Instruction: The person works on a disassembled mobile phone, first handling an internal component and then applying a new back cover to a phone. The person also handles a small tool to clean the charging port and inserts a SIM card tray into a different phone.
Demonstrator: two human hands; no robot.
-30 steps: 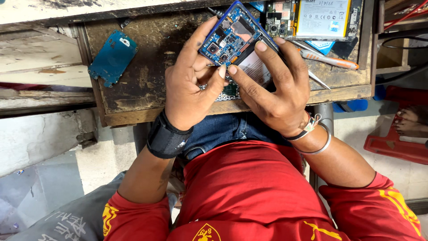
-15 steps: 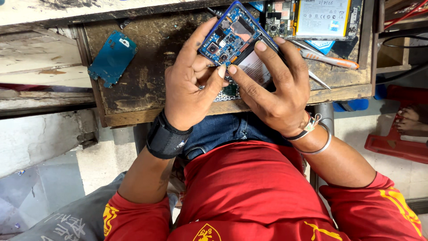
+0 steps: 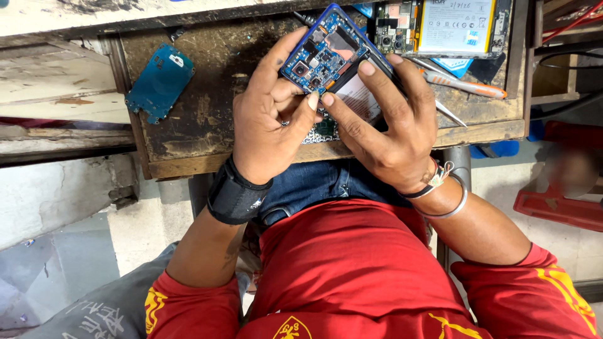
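1. Head view shows an opened phone [image 3: 336,53], back cover off and blue circuit board exposed, held tilted just above the worn wooden bench [image 3: 207,100]; it is gripped only at its edges, so I judge a slip could drop it onto the screwdriver [image 3: 465,85] beside it.
2. Bare fingertips sit right at the board's lower edge; pressing or prying there could bend a connector or tear a thin cable.
3. Left hand [image 3: 273,119], wearing a black wrist strap, curls around the phone's left side, index finger stretched up along the frame.
4. Right hand [image 3: 389,125] arches over the right side, fingers spread, thumb tip meeting the left thumb in a pinch at the board.
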